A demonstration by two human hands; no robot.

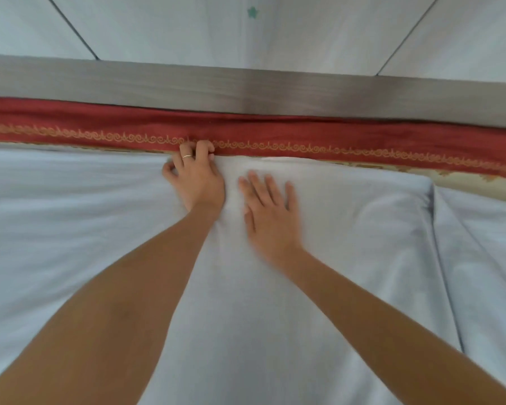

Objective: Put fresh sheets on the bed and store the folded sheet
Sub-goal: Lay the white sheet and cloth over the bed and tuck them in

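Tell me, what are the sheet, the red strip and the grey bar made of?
The sheet looks like soft, matte woven cloth: it creases. The red strip seems thicker, faintly shiny fabric with gold stitched curls. The grey bar looks like wood or laminate, streaky grain; I cannot tell which.

Left hand (195, 176) grips sheet (70, 214); right hand (270, 211) flat, fingers spread.

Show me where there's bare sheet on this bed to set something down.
Widest free patch: the sheet left of the left hand, below the red band. A smaller one lies right of the fold. The middle is crowded: the left hand grips the sheet's edge, the right hand lies flat beside it.
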